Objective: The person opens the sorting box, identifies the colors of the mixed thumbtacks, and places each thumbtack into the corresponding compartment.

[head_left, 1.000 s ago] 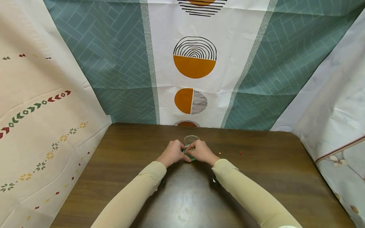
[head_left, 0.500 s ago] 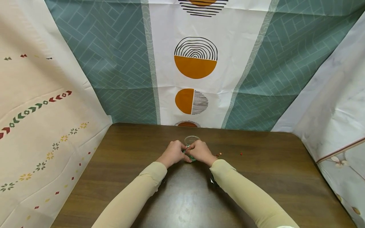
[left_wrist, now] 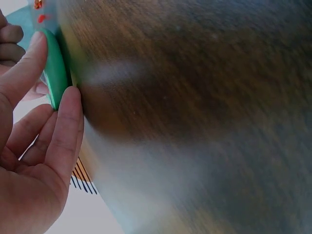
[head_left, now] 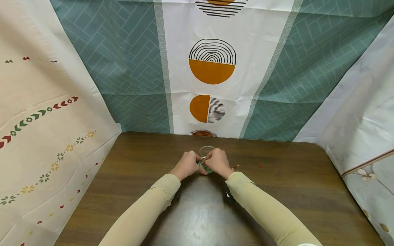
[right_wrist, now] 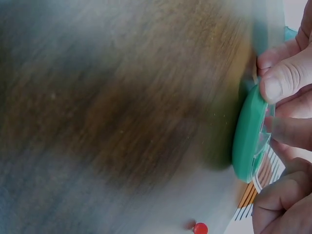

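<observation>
A round, shallow green case [head_left: 208, 170] with a raised clear lid [head_left: 207, 147] stands at the back middle of the table. My left hand [head_left: 186, 164] grips the case's green rim between thumb and fingers, as the left wrist view shows with the green case [left_wrist: 56, 73] on edge. My right hand [head_left: 218, 162] is at the case's right side. In the right wrist view the right hand's index finger [right_wrist: 292, 131] reaches over the open side of the green case [right_wrist: 247, 136], its other fingers curled. Whether those fingertips pinch anything is hidden.
Small red and orange pieces [head_left: 238, 165] lie right of the case. A red piece [head_left: 260, 166] lies farther right, and a round red head [right_wrist: 200, 228] shows in the right wrist view. Behind the brown wooden table [head_left: 277, 191] hangs a patterned curtain [head_left: 135, 68].
My right hand has lifted and turned slightly at the case, uncovering more of its green inside. My left hand keeps its grip.
</observation>
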A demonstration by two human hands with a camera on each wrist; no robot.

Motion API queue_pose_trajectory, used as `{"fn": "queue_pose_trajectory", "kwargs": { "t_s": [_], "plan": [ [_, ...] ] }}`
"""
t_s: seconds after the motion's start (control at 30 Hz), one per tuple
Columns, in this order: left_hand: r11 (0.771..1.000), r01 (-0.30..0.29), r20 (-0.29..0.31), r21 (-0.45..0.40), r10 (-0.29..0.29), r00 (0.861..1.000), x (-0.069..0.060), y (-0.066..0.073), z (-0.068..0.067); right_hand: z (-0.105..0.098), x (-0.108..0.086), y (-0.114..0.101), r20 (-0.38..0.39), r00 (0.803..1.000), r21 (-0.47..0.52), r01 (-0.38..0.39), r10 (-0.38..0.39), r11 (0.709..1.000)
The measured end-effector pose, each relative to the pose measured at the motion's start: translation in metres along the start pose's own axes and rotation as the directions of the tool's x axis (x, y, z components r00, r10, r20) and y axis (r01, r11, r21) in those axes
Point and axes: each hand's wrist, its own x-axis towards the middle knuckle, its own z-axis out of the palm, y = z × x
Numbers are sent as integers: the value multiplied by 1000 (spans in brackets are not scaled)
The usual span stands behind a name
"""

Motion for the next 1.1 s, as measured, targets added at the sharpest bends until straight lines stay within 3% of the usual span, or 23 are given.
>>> {"fn": "queue_pose_trajectory", "kwargs": {
  "t_s": [0.43, 0.63, 0.87, 1.1],
  "plan": [
    [1000, -11, -12, 6, 11, 1000, 0, 1, -1, 1, 0, 2, -63, 997, -6, -33, 32, 999],
    [1000, -6, -7, 13, 6, 1000, 0, 0, -1, -5, 0, 4, -72, 997, 86, 22, -16, 996],
    [999, 3, -12, 48, -3, 1000, 1, 2, 0, -38, -6, 12, -95, 994, 195, 66, -48, 979],
    [997, 19, -37, 81, -16, 999, 3, 0, 1, -88, -15, 35, -141, 987, 166, 98, -75, 981]
  ]
}}
